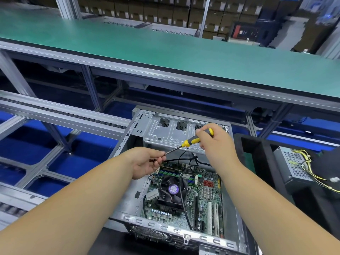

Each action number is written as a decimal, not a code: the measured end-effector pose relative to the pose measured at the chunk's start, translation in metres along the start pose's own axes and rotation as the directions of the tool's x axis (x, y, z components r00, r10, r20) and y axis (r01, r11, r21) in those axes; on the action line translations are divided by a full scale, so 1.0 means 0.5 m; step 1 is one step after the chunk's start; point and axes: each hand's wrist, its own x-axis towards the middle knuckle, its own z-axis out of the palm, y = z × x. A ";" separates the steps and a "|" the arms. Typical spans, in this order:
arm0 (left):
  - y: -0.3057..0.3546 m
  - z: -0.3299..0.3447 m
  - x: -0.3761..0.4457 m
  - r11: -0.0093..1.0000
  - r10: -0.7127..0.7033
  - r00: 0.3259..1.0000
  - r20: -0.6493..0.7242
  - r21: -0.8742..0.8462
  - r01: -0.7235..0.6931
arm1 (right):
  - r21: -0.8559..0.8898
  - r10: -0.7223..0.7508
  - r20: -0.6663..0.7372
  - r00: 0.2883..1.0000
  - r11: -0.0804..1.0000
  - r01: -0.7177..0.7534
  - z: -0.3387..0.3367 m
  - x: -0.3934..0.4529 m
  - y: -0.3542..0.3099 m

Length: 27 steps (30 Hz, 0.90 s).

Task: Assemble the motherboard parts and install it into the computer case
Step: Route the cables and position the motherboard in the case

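An open grey computer case [128, 192] lies on its side in front of me. Inside it sits a green motherboard [204, 196] with a black CPU cooler fan [172, 190] and black cables across it. My right hand [213, 142] grips the yellow-and-black handle of a screwdriver [191, 141] above the case. Its metal shaft points down-left to my left hand [147, 161], which pinches the tip between thumb and fingers. Whether a screw is at the tip is hidden.
A silver drive cage [165, 133] fills the far end of the case. At the right, a grey power supply [294, 166] with yellow wires rests in a black foam tray [257, 157]. A green conveyor belt [165, 48] runs behind, with roller rails [64, 113] at left.
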 end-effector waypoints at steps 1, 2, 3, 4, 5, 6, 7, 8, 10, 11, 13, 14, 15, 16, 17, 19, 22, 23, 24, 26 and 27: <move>0.001 0.000 0.000 1.000 0.002 1.000 -0.002 -0.002 -0.002 | 0.002 0.001 0.000 1.000 1.000 -0.001 0.001 0.000 -0.001; 0.001 -0.001 0.000 1.000 0.002 1.000 -0.001 -0.002 -0.002 | 0.004 0.002 0.001 1.000 1.000 -0.002 0.001 0.000 -0.001; 0.001 -0.001 0.000 1.000 0.002 1.000 0.002 -0.001 -0.002 | 0.003 0.002 0.003 1.000 1.000 -0.002 0.002 0.000 -0.001; 0.001 -0.001 -0.001 1.000 0.002 1.000 0.006 0.001 -0.002 | 0.000 0.000 0.003 1.000 1.000 0.000 0.002 0.000 -0.002; 0.000 -0.002 0.000 1.000 0.002 1.000 0.009 0.001 -0.002 | -0.002 -0.004 0.003 1.000 1.000 0.004 0.003 0.000 -0.002; -0.001 -0.002 0.000 1.000 0.002 1.000 0.011 0.000 -0.002 | 0.000 -0.009 0.006 1.000 1.000 0.009 0.003 0.000 -0.003; -0.001 -0.003 0.001 1.000 0.002 1.000 0.013 -0.003 -0.002 | 0.007 -0.017 0.013 1.000 1.000 0.017 0.003 0.000 -0.003; -0.002 -0.004 0.001 1.000 0.002 1.000 0.013 -0.008 -0.001 | 0.011 -0.028 0.028 0.999 1.000 0.028 0.002 0.000 -0.003; -0.003 -0.008 0.002 1.000 -0.003 1.000 0.009 -0.023 0.003 | 0.000 -0.048 0.082 0.995 0.999 0.049 0.001 0.000 -0.001; -0.003 -0.010 0.003 0.999 -0.007 1.000 0.004 -0.033 0.007 | -0.016 -0.052 0.114 0.992 0.998 0.054 0.000 0.001 0.000; -0.004 -0.014 0.003 0.998 -0.017 1.000 -0.009 -0.053 0.017 | -0.058 -0.040 0.162 0.986 0.997 0.050 -0.001 0.002 0.003; -0.005 -0.016 0.004 0.998 -0.020 1.000 -0.019 -0.064 0.019 | -0.068 -0.033 0.175 0.984 0.997 0.046 0.000 0.003 0.004; -0.006 -0.017 0.005 0.997 -0.021 0.999 -0.027 -0.076 0.018 | -0.064 -0.030 0.181 0.983 0.997 0.043 0.001 0.002 0.005; -0.006 -0.019 0.006 0.996 -0.018 0.999 -0.032 -0.090 0.015 | -0.050 -0.032 0.184 0.982 0.998 0.042 0.003 0.000 0.006; -0.006 -0.020 0.006 0.995 -0.014 0.999 -0.035 -0.104 0.011 | -0.036 -0.033 0.184 0.982 0.999 0.041 0.006 -0.002 0.007; -0.006 -0.021 0.008 0.992 -0.003 0.999 -0.036 -0.124 -0.001 | -0.023 -0.032 0.184 0.982 0.999 0.036 0.010 -0.007 0.008; -0.004 -0.022 0.009 0.991 0.008 0.999 -0.039 -0.132 -0.013 | -0.022 -0.033 0.189 0.981 0.999 0.038 0.014 -0.007 0.006; -0.003 -0.023 0.010 0.991 0.010 0.999 -0.040 -0.131 -0.015 | -0.026 -0.034 0.190 0.981 0.999 0.040 0.015 -0.006 0.005; -0.003 -0.024 0.011 0.991 0.009 0.999 -0.041 -0.135 -0.015 | -0.033 -0.036 0.192 0.981 0.999 0.043 0.016 -0.004 0.004; -0.002 -0.028 0.012 0.989 -0.009 0.998 -0.058 -0.150 0.000 | -0.041 -0.041 0.193 0.980 0.998 0.050 0.017 -0.002 0.003; -0.001 -0.029 0.012 0.990 -0.021 0.997 -0.078 -0.143 0.010 | -0.040 -0.045 0.193 0.980 0.998 0.054 0.018 0.000 0.003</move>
